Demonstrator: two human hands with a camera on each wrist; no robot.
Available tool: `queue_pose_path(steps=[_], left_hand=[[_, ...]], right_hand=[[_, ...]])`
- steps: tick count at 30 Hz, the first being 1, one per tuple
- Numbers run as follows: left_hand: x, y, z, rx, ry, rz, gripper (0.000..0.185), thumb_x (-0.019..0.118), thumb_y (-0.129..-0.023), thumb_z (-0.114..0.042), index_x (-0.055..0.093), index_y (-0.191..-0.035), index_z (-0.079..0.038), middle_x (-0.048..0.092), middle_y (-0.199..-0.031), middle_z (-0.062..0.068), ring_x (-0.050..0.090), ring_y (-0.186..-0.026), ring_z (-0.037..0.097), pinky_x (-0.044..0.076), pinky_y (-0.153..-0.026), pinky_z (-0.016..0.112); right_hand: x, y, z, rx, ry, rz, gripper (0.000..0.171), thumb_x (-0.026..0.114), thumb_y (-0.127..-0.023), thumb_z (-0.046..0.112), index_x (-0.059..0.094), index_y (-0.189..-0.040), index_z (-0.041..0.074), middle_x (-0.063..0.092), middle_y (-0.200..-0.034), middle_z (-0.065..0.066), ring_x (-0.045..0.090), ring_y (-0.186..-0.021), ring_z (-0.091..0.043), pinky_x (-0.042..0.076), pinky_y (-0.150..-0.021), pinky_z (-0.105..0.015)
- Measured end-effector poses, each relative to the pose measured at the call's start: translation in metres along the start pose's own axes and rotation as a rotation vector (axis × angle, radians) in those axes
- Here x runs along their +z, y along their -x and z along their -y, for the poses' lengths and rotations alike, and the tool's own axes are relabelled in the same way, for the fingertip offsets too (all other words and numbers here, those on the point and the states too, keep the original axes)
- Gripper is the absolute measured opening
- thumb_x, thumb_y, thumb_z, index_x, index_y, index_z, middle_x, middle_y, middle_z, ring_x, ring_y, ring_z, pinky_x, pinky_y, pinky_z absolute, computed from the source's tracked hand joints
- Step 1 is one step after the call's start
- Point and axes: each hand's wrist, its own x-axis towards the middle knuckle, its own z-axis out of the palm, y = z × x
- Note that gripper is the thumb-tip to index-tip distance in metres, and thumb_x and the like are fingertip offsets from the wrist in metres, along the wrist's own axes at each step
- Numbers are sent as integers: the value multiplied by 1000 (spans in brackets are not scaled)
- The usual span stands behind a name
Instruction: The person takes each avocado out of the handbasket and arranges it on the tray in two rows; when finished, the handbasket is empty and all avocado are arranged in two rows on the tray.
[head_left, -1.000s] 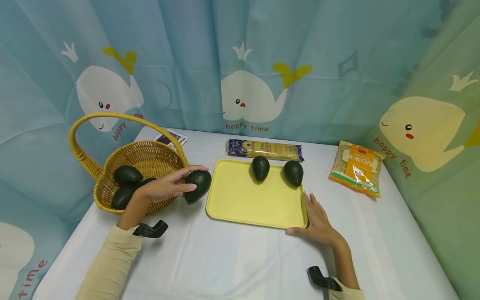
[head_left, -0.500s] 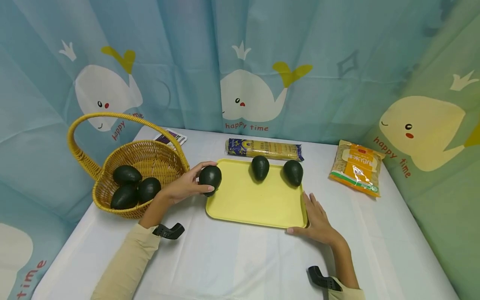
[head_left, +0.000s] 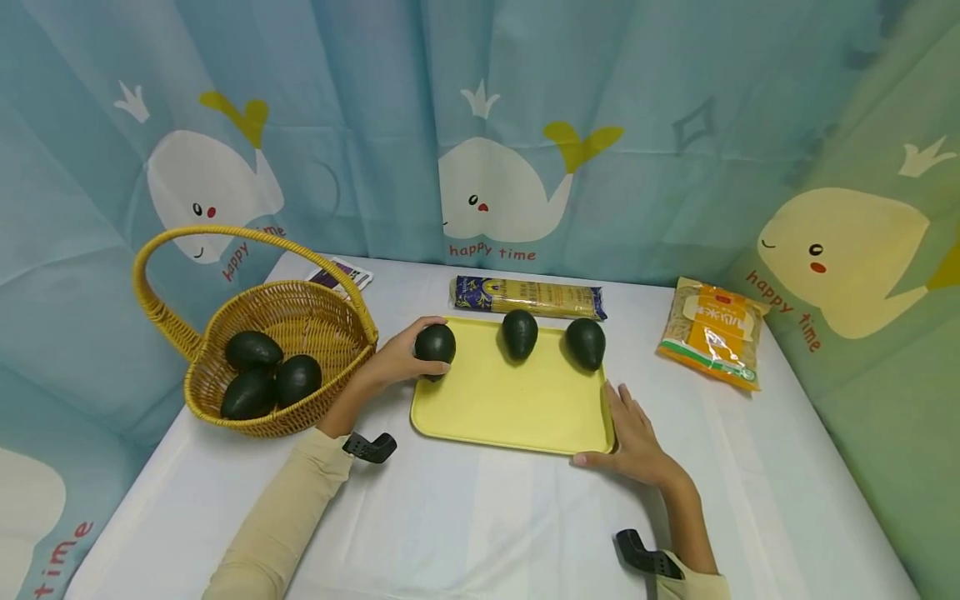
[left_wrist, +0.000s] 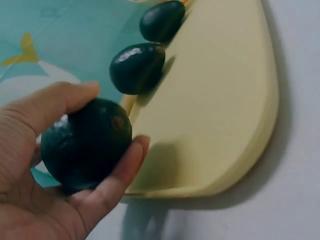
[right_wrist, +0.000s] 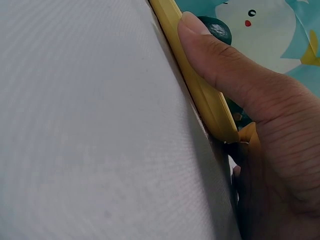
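Observation:
My left hand (head_left: 399,358) grips a dark green avocado (head_left: 435,343) between thumb and fingers, at the left end of the yellow tray (head_left: 480,417). In the left wrist view, this avocado (left_wrist: 85,145) shows its stem end, and a shadow falls on the tray close by. Two more avocados lie along the tray's back side, one near the middle (head_left: 520,335) and another at the right (head_left: 586,344). At the front right corner my right hand (head_left: 636,446) touches the tray, fingers straight along its side and thumb at the front edge.
A yellow wicker basket (head_left: 197,392) with a tall handle stands at the left, with 3 avocados in it. Behind the tray lies a long noodle packet (head_left: 528,298). An orange food bag (head_left: 712,335) is at the right, a purple-and-white packet (head_left: 341,275) behind the basket.
My left hand has carried the avocado rightward from beside the basket to the tray's left end. The right hand stays at the tray's corner.

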Motion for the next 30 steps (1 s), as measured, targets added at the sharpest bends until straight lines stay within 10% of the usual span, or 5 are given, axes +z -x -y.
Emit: queue_pose_path(steps=[7, 30], left_hand=[[6, -25, -5, 41, -262, -27, 80, 79, -82, -26, 36, -149, -22, 43, -143, 21, 52, -124, 41, 49, -95, 54], [-1, -62, -3, 28, -438, -104, 77, 81, -79, -39, 43, -145, -25, 44, -134, 17, 53, -117, 38, 57, -82, 44]], right_hand=[[-2, 1, 3, -15, 7, -10, 128, 84, -68, 50, 3, -158, 10, 7, -163, -23, -2, -149, -46, 2, -114, -67], [0, 2, 0, -13, 11, -19, 128, 84, -68, 50, 4, -158, 9, 8, -162, -25, -2, -149, -46, 3, -113, -68]])
